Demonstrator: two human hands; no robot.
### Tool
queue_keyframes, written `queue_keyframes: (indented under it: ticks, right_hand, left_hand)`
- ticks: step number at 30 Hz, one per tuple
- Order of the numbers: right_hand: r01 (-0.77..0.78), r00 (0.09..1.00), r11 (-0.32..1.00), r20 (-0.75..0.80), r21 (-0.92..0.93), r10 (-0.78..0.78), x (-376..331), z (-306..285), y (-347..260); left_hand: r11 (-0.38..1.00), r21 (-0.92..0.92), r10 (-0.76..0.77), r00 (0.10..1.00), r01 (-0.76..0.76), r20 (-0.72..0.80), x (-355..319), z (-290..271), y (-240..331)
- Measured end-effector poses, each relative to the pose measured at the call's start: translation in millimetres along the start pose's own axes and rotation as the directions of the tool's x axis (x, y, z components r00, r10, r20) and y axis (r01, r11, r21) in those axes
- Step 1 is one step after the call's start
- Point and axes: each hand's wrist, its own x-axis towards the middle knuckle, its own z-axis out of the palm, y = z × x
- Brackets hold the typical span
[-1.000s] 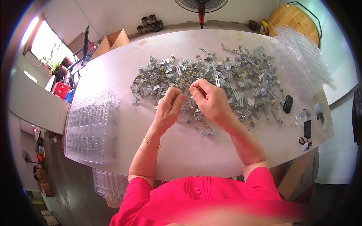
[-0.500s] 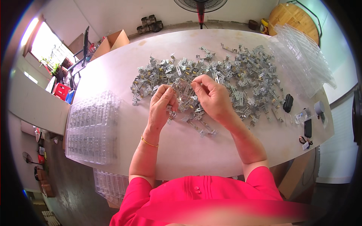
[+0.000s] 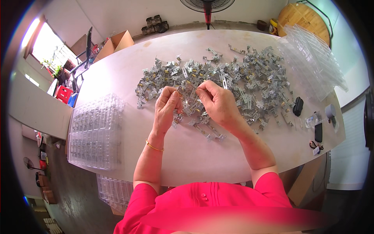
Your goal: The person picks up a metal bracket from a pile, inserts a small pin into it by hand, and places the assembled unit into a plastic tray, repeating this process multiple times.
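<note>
Head view: the left hand (image 3: pixel 166 109) and right hand (image 3: pixel 220 104) faced each other at the near side of a heap of metal parts (image 3: pixel 253 84).
Both hands were pinched, thumbs against curled forefingers; what they gripped could not be told. The heap covered the middle of the desk (image 3: pixel 206 162), between clear trays (image 3: pixel 95 134) on the left and a black case (image 3: pixel 298 107) on the right.

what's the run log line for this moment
left hand: fingers closed; right hand: fingertips pinched; grip contents: unclear; metal parts: heaped around hands; clear trays: person's left
</note>
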Motion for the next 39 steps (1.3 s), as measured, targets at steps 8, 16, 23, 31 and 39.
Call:
queue_keyframes:
  ticks: [8,16,23,31,39]
  right_hand:
    - [0.013,1.0,1.0,-0.011,0.006,-0.013,-1,2,4]
    - [-0.258,0.927,0.881,0.359,0.396,0.11,8,-9,15]
    - [-0.28,0.929,0.823,0.357,0.494,0.101,17,-7,31]
    - [-0.111,0.978,0.92,0.207,0.376,0.034,19,-6,34]
    - [0.282,0.952,0.918,0.038,0.279,-0.304,12,-10,18]
  left_hand:
    - [0.974,0.22,0.05,0.999,-0.047,-0.008,-5,9,3]
    - [0.972,0.234,-0.026,0.999,0.02,0.023,-6,7,3]
    - [0.976,0.216,-0.059,0.995,0.04,0.079,-5,5,5]
    - [0.939,0.316,-0.203,0.958,0.132,0.201,-8,12,10]
    - [0.976,0.039,-0.217,0.973,0.215,0.082,2,3,2]
